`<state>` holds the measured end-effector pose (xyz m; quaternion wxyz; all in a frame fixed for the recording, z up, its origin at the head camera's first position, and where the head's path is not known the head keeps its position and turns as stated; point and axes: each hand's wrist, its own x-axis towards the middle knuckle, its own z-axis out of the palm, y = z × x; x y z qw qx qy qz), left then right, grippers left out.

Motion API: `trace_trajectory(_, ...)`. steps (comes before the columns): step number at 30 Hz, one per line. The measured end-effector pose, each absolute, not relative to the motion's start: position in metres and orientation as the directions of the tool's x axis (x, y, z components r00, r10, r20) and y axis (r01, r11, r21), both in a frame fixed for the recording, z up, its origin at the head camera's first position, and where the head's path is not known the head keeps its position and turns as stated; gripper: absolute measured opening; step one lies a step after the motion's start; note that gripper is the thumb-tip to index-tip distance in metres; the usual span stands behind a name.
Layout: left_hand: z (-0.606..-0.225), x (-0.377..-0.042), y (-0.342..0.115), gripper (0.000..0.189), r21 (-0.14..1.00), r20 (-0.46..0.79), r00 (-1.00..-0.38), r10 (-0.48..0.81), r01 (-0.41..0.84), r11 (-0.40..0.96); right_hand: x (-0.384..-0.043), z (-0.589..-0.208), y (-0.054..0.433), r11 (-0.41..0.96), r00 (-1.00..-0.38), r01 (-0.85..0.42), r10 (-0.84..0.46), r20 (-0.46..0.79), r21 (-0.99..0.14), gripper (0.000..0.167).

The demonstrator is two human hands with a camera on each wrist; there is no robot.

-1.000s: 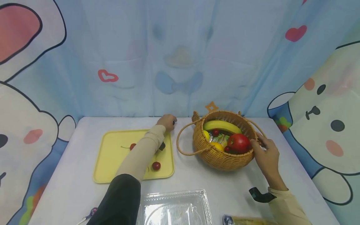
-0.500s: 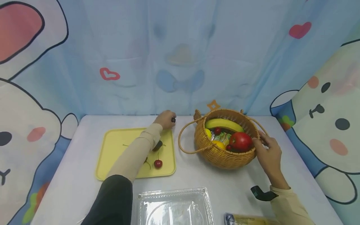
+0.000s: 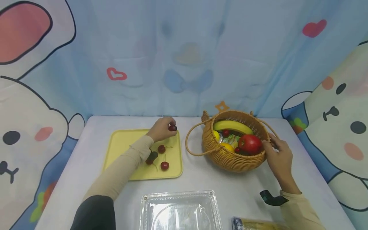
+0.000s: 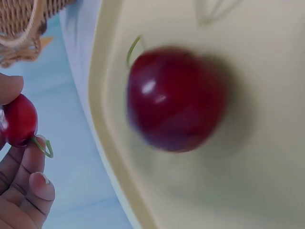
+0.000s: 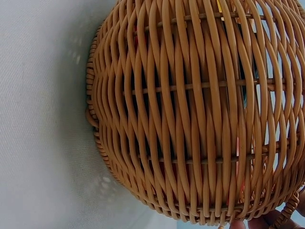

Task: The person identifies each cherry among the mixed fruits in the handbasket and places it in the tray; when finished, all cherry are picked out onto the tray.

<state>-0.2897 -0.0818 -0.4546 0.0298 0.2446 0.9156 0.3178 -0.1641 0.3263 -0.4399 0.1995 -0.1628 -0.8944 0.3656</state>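
Note:
My left hand [image 3: 162, 129] pinches a dark red cherry [image 3: 172, 127] over the far right corner of the yellow tray [image 3: 178, 174]. In the left wrist view the held cherry [image 4: 21, 121] shows a short green stem between thumb and fingers. Several more cherries lie on the tray; one cherry [image 3: 164, 165] is near its right side, and another cherry [image 4: 174, 100] looms large in the left wrist view. My right hand [image 3: 279, 156] grips the right rim of the wicker basket [image 3: 233, 164]. Inside are a banana [image 3: 233, 126], a red apple-like fruit [image 3: 250, 144], yellow fruit and small red cherries.
A clear plastic container [image 3: 181, 210] lies at the front middle of the white table [image 3: 244, 198]. To its right is a yellowish packet [image 3: 256, 224], partly under the right sleeve. The basket's left handle [image 3: 188, 140] leans out toward the tray. A blue curtain [image 3: 184, 64] hangs behind.
My left hand, with the cherry, has drawn back left from beyond the tray's far right corner to above it, uncovering cherries on the tray. The right hand stays on the basket rim.

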Motion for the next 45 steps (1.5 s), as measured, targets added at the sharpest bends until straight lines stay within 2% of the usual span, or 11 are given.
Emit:
trace_trajectory(9, -0.464, -0.240, -0.114, 0.028, 0.669, 0.143, -0.912, 0.383, 0.375, 0.642, -0.164, -0.441, 0.327, 0.682, -0.864, 0.134, 0.436, 0.253, -0.718, 0.045)
trace_trajectory(14, -0.474, -0.218, -0.139, 0.027, 0.639, 0.197, -0.929, 0.314, 0.365, 0.677, -0.164, -0.441, 0.326, 0.678, -0.861, 0.138, 0.442, 0.251, -0.722, 0.045)
trace_trajectory(19, -0.482, -0.199, -0.165, 0.029, 0.616, 0.172, -0.949, 0.264, 0.313, 0.723, -0.163, -0.443, 0.325, 0.678, -0.861, 0.131, 0.439, 0.256, -0.723, 0.045)
trace_trajectory(27, -0.478, -0.176, -0.189, 0.028, 0.557, 0.166, -0.948, 0.272, 0.318, 0.767, -0.166, -0.444, 0.325, 0.671, -0.847, 0.094, 0.443, 0.295, -0.735, 0.042)
trace_trajectory(33, -0.485, -0.156, -0.184, 0.023, 0.487, 0.172, -0.925, 0.338, 0.378, 0.787, -0.167, -0.442, 0.325, 0.659, -0.845, 0.103, 0.453, 0.283, -0.745, 0.043)
trace_trajectory(38, -0.492, -0.144, -0.180, 0.018, 0.458, 0.169, -0.926, 0.339, 0.378, 0.805, -0.167, -0.443, 0.325, 0.665, -0.850, 0.116, 0.451, 0.273, -0.737, 0.044)
trace_trajectory(45, -0.497, -0.140, -0.179, 0.020, 0.455, 0.091, -0.939, 0.332, 0.336, 0.825, -0.168, -0.446, 0.326, 0.664, -0.847, 0.130, 0.461, 0.266, -0.736, 0.045)
